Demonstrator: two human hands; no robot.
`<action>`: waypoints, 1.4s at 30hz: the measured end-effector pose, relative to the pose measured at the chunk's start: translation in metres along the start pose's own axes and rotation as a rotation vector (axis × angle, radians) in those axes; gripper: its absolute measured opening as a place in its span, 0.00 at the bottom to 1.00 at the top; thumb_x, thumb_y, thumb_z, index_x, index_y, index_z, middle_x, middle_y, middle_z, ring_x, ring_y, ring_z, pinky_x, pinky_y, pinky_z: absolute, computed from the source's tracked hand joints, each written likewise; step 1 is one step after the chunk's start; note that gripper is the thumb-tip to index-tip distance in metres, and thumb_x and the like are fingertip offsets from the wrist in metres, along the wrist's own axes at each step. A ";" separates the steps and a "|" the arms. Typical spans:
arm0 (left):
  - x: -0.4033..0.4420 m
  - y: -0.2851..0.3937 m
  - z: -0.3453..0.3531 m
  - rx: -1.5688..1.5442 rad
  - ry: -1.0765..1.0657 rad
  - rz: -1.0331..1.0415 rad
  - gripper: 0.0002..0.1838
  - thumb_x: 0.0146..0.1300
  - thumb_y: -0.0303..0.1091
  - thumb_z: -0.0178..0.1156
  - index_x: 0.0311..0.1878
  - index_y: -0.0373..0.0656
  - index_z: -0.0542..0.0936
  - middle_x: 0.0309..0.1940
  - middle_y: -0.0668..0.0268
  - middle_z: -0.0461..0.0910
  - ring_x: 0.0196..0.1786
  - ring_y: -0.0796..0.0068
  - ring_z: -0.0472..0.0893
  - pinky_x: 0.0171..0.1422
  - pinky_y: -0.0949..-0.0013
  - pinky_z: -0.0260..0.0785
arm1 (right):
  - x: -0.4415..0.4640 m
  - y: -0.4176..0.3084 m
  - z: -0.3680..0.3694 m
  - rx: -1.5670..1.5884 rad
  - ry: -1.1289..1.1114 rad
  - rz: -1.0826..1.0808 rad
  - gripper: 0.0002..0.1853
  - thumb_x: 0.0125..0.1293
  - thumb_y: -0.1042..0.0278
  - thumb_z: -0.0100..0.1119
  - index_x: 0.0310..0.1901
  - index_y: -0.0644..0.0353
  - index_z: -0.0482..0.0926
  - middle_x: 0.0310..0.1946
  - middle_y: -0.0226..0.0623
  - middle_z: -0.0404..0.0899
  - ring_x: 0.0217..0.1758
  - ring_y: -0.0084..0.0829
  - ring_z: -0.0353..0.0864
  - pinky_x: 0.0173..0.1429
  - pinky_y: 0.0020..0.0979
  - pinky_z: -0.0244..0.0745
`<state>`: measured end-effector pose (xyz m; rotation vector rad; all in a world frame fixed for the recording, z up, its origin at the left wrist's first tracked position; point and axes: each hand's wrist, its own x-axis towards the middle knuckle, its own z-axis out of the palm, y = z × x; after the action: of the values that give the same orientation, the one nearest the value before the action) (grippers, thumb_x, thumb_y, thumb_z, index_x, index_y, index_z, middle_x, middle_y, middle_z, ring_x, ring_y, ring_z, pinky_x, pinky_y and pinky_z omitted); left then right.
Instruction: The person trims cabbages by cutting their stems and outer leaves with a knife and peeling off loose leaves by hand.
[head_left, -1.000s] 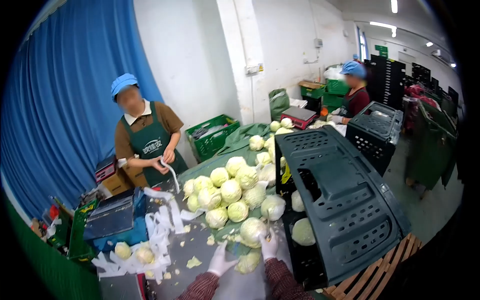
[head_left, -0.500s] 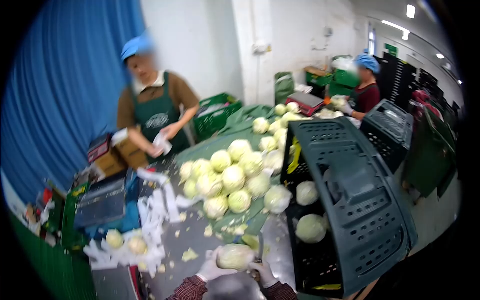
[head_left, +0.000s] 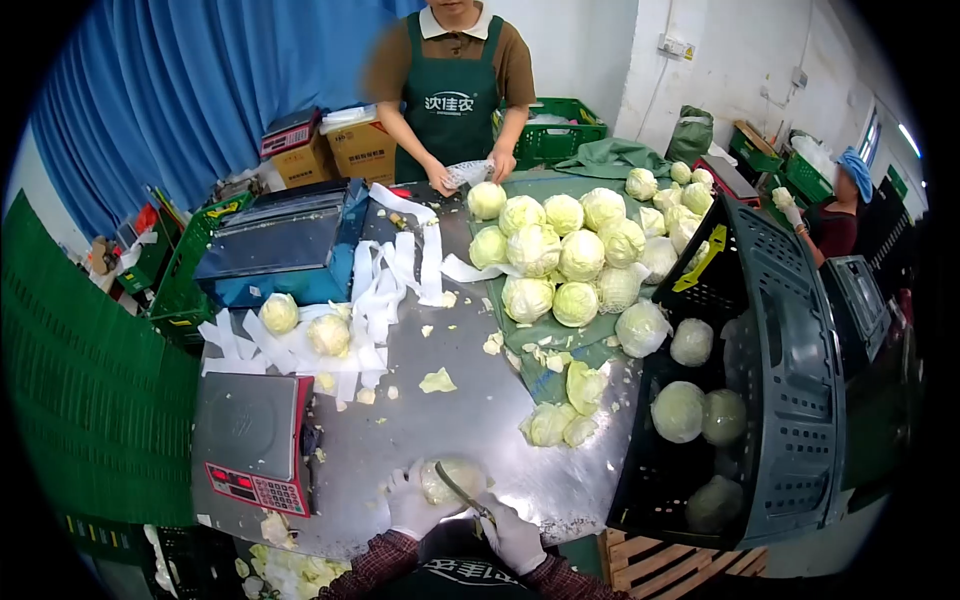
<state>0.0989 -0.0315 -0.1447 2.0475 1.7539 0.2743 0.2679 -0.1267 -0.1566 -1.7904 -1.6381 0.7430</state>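
My left hand (head_left: 415, 508), in a white glove, steadies a pale cabbage (head_left: 437, 484) low over the front of the metal table. My gloved right hand (head_left: 513, 535) grips a knife (head_left: 462, 490) by its handle. The blade lies across the cabbage's upper side; whether it cuts in, I cannot tell. Loose green leaves (head_left: 548, 424) lie beyond my hands, to the right. Farther back, a heap of cabbages (head_left: 532, 250) rests on a green cloth (head_left: 535, 372).
At right, a dark crate (head_left: 800, 380) on its side contains several cabbages. A red-edged scale (head_left: 250, 430) stands at left, near white strips (head_left: 385, 285) and two cabbages. Across the table, a co-worker in a green apron (head_left: 450, 95) handles white netting. Another person works far right.
My view has swung left and down, bringing the scale fully into sight. The knife has come up across the cabbage, which has stayed in my left hand.
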 end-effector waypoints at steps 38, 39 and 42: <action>-0.024 -0.050 0.040 -0.902 -0.008 -0.139 0.56 0.43 0.40 0.78 0.69 0.32 0.51 0.65 0.48 0.59 0.68 0.58 0.63 0.70 0.60 0.61 | 0.050 0.006 0.068 0.879 0.255 0.248 0.13 0.63 0.59 0.64 0.38 0.59 0.76 0.22 0.30 0.77 0.20 0.27 0.75 0.26 0.28 0.71; -0.022 -0.054 0.051 -0.902 0.001 -0.141 0.56 0.43 0.40 0.78 0.69 0.32 0.51 0.65 0.48 0.59 0.68 0.58 0.63 0.70 0.60 0.61 | 0.051 0.001 0.063 0.881 0.248 0.242 0.13 0.63 0.59 0.64 0.38 0.59 0.76 0.22 0.30 0.77 0.20 0.27 0.75 0.26 0.28 0.71; -0.017 -0.060 0.065 -1.257 -0.084 -0.302 0.48 0.51 0.26 0.71 0.71 0.40 0.51 0.62 0.51 0.64 0.63 0.61 0.70 0.65 0.60 0.67 | 0.054 -0.029 0.031 1.277 0.017 0.627 0.06 0.65 0.69 0.62 0.38 0.59 0.75 0.29 0.26 0.77 0.26 0.22 0.77 0.29 0.24 0.72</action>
<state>0.0698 -0.0535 -0.2270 0.8617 1.2345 0.8894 0.2304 -0.0689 -0.1564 -1.2232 -0.2538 1.5497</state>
